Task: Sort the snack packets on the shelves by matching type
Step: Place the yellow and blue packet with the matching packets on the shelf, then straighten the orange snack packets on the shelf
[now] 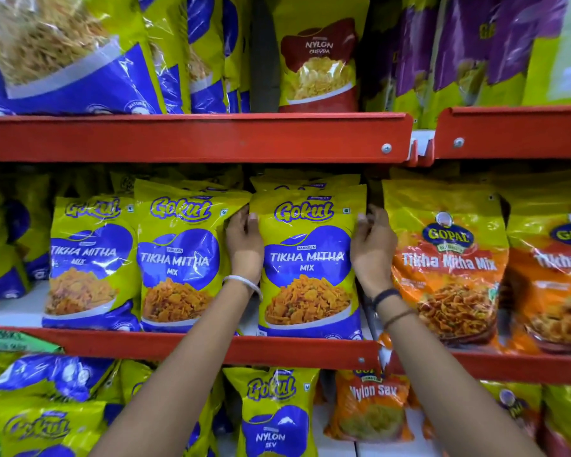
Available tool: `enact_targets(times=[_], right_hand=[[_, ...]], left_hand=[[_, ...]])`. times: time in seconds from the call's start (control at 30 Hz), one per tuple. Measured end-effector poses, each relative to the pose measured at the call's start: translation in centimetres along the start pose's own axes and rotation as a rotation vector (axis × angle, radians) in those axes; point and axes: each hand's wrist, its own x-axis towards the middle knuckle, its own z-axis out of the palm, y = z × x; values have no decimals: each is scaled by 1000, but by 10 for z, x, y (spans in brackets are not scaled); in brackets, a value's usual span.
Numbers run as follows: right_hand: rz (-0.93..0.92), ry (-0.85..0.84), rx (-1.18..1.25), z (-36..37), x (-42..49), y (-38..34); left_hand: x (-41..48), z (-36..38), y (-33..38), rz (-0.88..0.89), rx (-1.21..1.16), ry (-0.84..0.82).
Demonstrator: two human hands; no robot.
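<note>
A yellow-and-blue Gokul Tikha Mitha Mix packet (309, 258) stands upright on the middle shelf (211, 349). My left hand (244, 245) grips its left edge and my right hand (371, 247) grips its right edge. More packets of the same kind stand behind it. Two matching Gokul Tikha Mitha packets (178, 258) (89, 262) stand to its left. To its right stand orange-and-yellow Gopal Tikha Mitha Mix packets (449, 268).
The upper shelf (195, 136) holds blue-and-yellow sev packets (63, 54), a red Nylon Chevda packet (318, 64) and purple packets (475, 44). Below are a Gokul Nylon Sev packet (274, 413) and an orange Nylon Sev packet (371, 407).
</note>
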Motion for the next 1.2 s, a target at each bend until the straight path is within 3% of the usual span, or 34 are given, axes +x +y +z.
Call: enact_targets(times=[0.1,0.17,0.23,0.33,0.47,0.57,0.73,0.83,1.0,1.1,1.2], right_hand=[[-189,-147,-50,-10,-48,10],[-367,-220,-165,-12,-77,24],[-463,-286,-293,-10,-88,41],[-451,-336,-449,-4,-85,54],[-437,-392,-415,-13,-82,54],[-446,-335,-310,-51,-81,58],[-382,-146,-352,-124,-51,87],[-348,-201,-435,-147,-33,107],[-380,-322,-533,-159,-17,129],[-410,-412,-411,-169,-11,127],[-326,-440,-131,-204,-6,125]], left_hand=[[-45,-13,-18,282,303,-39],[-76,-17,-34,605,577,-170],[-91,-16,-50,764,812,-302],[-89,-15,-61,748,1009,-313],[-94,-12,-60,695,1088,-259],[-122,7,-47,660,988,-268],[-174,79,-29,705,762,-483],[-188,120,-33,676,741,-562],[-192,144,-52,630,852,-504],[-195,146,-49,639,888,-458],[-213,159,-33,660,796,-447]])
